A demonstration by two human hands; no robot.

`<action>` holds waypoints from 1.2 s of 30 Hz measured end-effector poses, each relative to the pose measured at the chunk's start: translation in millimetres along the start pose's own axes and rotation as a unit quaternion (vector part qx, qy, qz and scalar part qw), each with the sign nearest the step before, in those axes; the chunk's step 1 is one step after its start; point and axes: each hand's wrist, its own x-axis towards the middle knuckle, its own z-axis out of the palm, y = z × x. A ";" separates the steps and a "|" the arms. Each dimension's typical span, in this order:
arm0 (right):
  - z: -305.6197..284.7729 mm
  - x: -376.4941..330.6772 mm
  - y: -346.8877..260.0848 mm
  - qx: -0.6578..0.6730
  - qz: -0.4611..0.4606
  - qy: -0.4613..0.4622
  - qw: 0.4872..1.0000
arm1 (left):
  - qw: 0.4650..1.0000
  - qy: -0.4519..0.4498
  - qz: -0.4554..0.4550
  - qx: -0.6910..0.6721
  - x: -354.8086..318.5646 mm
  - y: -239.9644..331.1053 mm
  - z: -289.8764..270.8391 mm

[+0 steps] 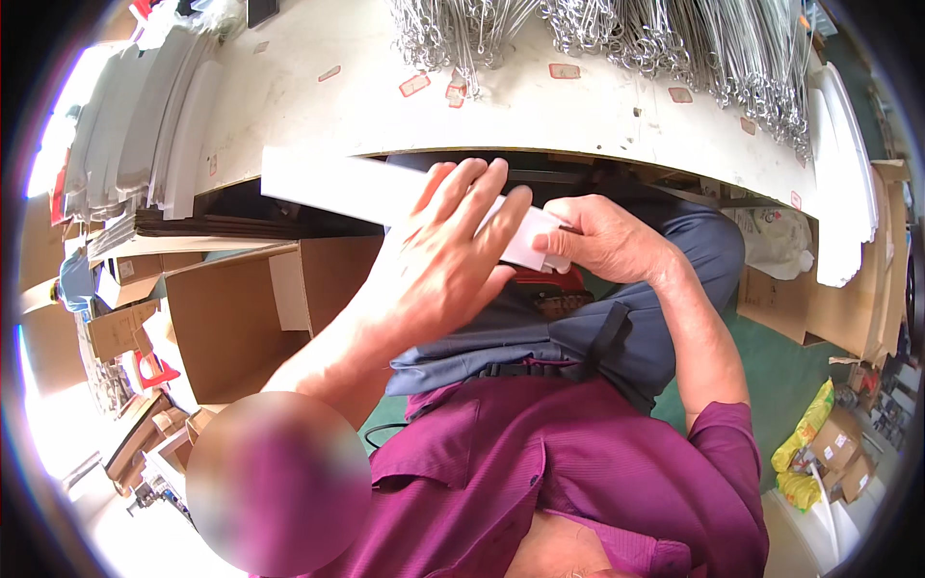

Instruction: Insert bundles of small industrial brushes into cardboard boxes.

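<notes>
A long, narrow white carton (pixel 332 189) is held slantwise over my lap, just in front of the table edge. My left hand (pixel 445 246) lies across its middle, fingers over the top face and thumb along the near side. At the carton's right end, my right hand (pixel 605 239) pinches the end between thumb and curled fingers. Small flaps seem to show at that end, partly hidden by the thumb. The carton's far end points left and touches nothing I can see.
Bundles of looped metal wires (pixel 665 43) lie along the table's (pixel 318 106) far side. White flat cartons are stacked at the left (pixel 145 116) and the right edge (pixel 840 173). A large open cardboard box (pixel 226 323) stands at my left. Yellow bags (pixel 805 438) lie on the right.
</notes>
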 end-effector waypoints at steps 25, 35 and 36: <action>7.1 -18.2 20.9 -0.029 -0.168 0.382 0.908 | 0.974 -0.100 -0.196 -0.052 -12.4 -8.8 54.6; 26.9 -10.4 29.7 0.003 -0.156 0.420 0.894 | 0.962 -0.123 -0.216 -0.114 -20.8 0.5 56.5; 30.2 -8.2 28.3 -0.002 -0.161 0.432 0.887 | 0.956 -0.136 -0.219 -0.142 -19.5 4.1 55.9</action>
